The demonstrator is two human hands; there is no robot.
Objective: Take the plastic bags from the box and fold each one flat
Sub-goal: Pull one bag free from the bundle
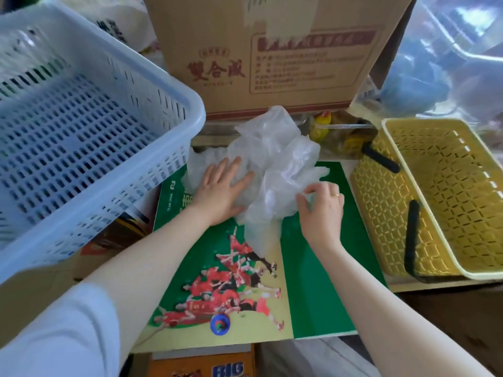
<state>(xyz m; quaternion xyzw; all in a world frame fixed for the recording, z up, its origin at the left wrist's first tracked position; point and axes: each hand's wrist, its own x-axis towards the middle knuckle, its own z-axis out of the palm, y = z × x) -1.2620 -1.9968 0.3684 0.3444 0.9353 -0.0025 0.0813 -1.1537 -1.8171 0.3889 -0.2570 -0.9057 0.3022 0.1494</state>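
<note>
- Plastic bag (pixel 275 170): crumpled at frame centre, on green poster (pixel 313 268), below cardboard box (pixel 272 58).
- Left hand (pixel 221 191): fingers spread flat, pinning bag for smoothing.
- Right hand (pixel 322 204): pinching bag edge, likely to pull taut.

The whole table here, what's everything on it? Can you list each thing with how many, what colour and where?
plastic bag: one, clear, crumpled, mid-table on the poster
cardboard box: one, brown, behind the bag
poster: one, green with red-clad figures, under the bag
laundry basket: one, pale blue, left
small basket: one, yellow, black handles, right
left hand: flat on the bag
right hand: pinching the bag's edge
</note>
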